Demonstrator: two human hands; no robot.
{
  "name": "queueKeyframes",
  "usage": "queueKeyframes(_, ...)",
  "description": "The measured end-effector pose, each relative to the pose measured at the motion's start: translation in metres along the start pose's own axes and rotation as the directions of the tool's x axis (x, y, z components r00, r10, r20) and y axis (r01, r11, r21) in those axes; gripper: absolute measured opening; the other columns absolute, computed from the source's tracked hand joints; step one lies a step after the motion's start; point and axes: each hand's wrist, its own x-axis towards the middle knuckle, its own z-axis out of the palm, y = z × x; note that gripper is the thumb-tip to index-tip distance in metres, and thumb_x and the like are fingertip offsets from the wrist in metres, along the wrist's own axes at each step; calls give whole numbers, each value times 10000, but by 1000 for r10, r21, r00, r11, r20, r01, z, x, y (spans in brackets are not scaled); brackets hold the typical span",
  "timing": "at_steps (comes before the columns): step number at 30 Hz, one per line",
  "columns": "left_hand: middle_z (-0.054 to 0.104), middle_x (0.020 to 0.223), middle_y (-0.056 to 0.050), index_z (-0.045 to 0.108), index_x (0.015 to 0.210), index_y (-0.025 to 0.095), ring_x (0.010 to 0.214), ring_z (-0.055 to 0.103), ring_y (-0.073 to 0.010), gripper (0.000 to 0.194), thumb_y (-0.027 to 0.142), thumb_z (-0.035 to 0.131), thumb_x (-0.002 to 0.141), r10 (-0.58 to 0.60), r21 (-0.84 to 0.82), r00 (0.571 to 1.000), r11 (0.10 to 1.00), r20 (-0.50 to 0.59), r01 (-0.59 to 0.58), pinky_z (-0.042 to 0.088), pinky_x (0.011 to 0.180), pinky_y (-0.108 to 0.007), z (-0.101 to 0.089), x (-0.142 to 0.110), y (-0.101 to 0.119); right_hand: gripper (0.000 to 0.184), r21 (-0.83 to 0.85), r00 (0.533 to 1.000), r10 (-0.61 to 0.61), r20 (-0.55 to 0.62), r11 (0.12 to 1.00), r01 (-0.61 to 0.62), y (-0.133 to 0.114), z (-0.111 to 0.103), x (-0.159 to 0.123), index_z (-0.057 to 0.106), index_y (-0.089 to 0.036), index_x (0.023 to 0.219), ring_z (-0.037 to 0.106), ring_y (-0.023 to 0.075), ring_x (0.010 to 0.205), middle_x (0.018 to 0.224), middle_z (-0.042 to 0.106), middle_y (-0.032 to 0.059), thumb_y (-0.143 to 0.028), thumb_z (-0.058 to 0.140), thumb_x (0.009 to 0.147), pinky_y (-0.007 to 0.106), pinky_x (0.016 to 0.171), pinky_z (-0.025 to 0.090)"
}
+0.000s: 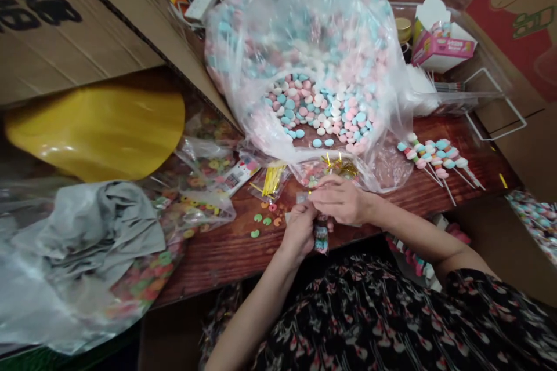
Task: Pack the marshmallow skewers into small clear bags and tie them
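My left hand and my right hand meet above a wooden table, pinching a small candy skewer in clear film. Its pink and blue candies hang below my fingers, and the top is hidden by them. Just beyond my right hand lies a bag with gold twist ties. Several finished candy skewers lie to the right. A huge clear bag of pink, blue and white candies stands open behind my hands. Several loose green and orange candy pieces lie left of my left hand.
A bundle of yellow twist ties lies in a clear bag left of the hands. Bags of colourful ring candies and a yellow plastic sheet fill the left. Cardboard boxes border the table, with a pink carton at back right.
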Motion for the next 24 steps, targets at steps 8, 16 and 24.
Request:
queueKeyframes(8, 499, 494, 34, 578, 570, 145, 414, 533, -99, 261, 304, 713, 727, 8, 97, 988, 995, 152, -23, 440, 434, -219, -11, -19, -3, 249, -1, 995, 36, 96, 999, -36, -18, -8, -30, 685, -295, 838, 576, 193, 1220, 1036, 753, -32, -197, 463, 896, 544, 1064, 328)
queueKeyframes(16, 537, 505, 26, 646, 645, 127, 423, 518, -85, 213, 316, 707, 720, -4, 216, 986, 976, 170, -33, 400, 442, -203, -13, -25, -7, 208, 53, 998, 28, 64, 998, -31, -24, -16, -37, 670, -252, 832, 486, 201, 1308, 1082, 743, -5, -147, 496, 878, 504, 1065, 287)
queueKeyframes(24, 596, 539, 3, 607, 606, 137, 465, 480, -64, 369, 440, 687, 800, 123, 464, 973, 862, 197, -203, 356, 463, -188, -7, -29, -8, 173, 72, 992, 47, 120, 996, -55, -22, -17, -46, 671, -242, 777, 355, 215, 1399, 1219, 689, -22, -149, 557, 866, 474, 1067, 317)
